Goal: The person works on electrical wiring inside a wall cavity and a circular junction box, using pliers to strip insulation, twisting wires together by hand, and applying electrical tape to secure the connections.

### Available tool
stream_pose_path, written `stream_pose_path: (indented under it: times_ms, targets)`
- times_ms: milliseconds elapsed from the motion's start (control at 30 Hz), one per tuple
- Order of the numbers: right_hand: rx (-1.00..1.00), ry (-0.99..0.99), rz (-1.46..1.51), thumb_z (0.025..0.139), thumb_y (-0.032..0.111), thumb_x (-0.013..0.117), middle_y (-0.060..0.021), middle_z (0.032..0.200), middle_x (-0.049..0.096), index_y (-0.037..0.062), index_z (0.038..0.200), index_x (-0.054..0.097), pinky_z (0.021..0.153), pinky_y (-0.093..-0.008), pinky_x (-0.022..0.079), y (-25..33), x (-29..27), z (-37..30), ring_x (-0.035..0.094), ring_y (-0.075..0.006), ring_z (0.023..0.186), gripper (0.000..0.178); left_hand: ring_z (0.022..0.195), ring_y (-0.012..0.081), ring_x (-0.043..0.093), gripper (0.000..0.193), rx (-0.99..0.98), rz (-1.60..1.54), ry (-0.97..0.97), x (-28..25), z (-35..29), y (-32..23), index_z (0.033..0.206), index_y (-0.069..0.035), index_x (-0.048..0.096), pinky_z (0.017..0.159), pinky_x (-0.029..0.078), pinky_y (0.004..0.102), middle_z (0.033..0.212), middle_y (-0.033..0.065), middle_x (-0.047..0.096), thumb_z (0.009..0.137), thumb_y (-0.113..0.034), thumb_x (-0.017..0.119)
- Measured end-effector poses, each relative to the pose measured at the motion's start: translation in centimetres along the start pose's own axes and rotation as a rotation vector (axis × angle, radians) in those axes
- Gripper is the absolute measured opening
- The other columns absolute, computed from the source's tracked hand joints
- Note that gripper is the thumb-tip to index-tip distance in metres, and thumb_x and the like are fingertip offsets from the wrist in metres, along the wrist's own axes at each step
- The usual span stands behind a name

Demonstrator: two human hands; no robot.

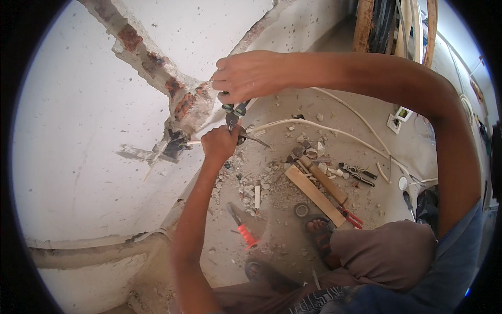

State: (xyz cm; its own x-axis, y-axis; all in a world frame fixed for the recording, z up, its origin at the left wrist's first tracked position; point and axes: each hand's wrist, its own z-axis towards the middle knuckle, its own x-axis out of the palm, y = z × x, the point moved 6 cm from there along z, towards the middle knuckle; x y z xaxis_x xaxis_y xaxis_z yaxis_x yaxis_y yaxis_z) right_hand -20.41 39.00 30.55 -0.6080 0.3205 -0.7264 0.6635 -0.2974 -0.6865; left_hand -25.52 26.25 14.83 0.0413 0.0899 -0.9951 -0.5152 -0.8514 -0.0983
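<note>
My right hand (250, 76) reaches across from the right and is closed around the handles of a pair of pliers (232, 116), whose jaws point down. Just below, my left hand (219, 142) is closed by the jaws. It grips a pale conduit (194, 142) that shows between the hand and a dark wall box (173, 145). What the jaws hold is hidden by my fingers. Beside my left hand, a cream hose-like conduit (293, 121) runs off to the right, and a dark curved piece (257, 140) sticks out.
A chiselled channel (141, 49) cuts the white wall. Rubble litters the floor around a hammer (324, 180), a wood strip (314, 196), wire strippers (358, 174), a red-handled tool (350, 217), a knife-like tool with an orange handle (246, 235) and a tape roll (301, 210).
</note>
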Motion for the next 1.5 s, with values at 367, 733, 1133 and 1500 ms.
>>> stream_pose_path:
  times_ms: [367, 733, 1133, 1500]
  targets:
    - [0.688, 0.338, 1.069, 0.091, 0.014, 0.059, -0.0120, 0.092, 0.059, 0.0036, 0.121, 0.053, 0.070, -0.0420, 0.050, 10.2, 6.6, -8.9, 0.060, -0.0251, 0.083, 0.032, 0.067, 0.0309, 0.071, 0.038, 0.095, 0.154, -0.166, 2.0, -0.7, -0.1, 0.085, -0.007, 0.064, 0.071, 0.050, 0.0449, 0.072, 0.0143, 0.070, 0.092, -0.044, 0.065]
    - [0.604, 0.432, 3.396, 0.103, 0.028, 0.053, -0.0017, 0.088, 0.054, 0.0064, 0.122, 0.052, 0.054, -0.0239, 0.042, 20.3, 6.0, -8.4, 0.052, -0.0096, 0.073, 0.029, 0.063, 0.0326, 0.069, 0.040, 0.199, 0.136, -0.198, 1.8, -0.6, -0.2, 0.086, -0.007, 0.059, 0.065, 0.050, 0.0467, 0.067, 0.0141, 0.068, 0.098, -0.045, 0.057]
    - [0.542, 0.340, 0.820, 0.071, 0.027, 0.085, -0.0159, 0.091, 0.066, 0.0018, 0.123, 0.054, 0.069, -0.0482, 0.053, 4.7, 5.0, -8.1, 0.067, -0.0316, 0.084, 0.066, 0.070, 0.0313, 0.072, 0.046, 0.066, 0.079, -0.196, 0.9, 0.2, -0.9, 0.078, -0.007, 0.074, 0.068, 0.051, 0.0453, 0.073, 0.0151, 0.072, 0.095, -0.046, 0.057]
    - [0.647, 0.204, 0.795, 0.084, 0.029, 0.070, -0.0142, 0.099, 0.062, 0.0070, 0.121, 0.055, 0.077, -0.0512, 0.049, 8.1, 7.0, -9.5, 0.064, -0.0355, 0.091, 0.046, 0.076, 0.0366, 0.072, 0.048, 0.030, 0.039, -0.137, 1.0, 0.6, -0.7, 0.087, -0.003, 0.074, 0.072, 0.055, 0.0489, 0.078, 0.0213, 0.071, 0.092, -0.049, 0.060]
